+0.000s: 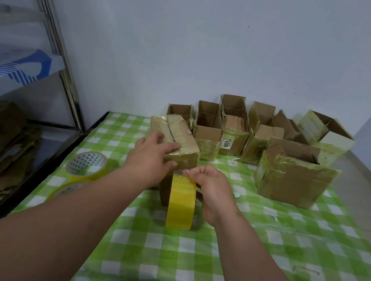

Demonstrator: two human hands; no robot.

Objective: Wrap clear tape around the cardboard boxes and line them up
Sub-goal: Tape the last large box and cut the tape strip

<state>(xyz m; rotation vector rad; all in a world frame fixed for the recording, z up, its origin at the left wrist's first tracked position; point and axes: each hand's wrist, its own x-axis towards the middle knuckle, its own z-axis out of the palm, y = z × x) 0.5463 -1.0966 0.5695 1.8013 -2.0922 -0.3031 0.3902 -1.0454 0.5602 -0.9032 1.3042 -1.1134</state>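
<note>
Clearly, at frame centre the left hand (152, 157) pressed flat-fingered on the closed box (180, 139), while the right hand (211, 190) pinched the yellowish tape roll (181, 203) just below it. Judging by this, the box could have slipped under the pull, or the strip wrinkled and stuck to itself.

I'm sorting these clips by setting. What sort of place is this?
Probably a small packing or storage room: taped cardboard boxes in a row against a bare wall, spare tape rolls on a checked tablecloth, and a metal shelf rack.
</note>
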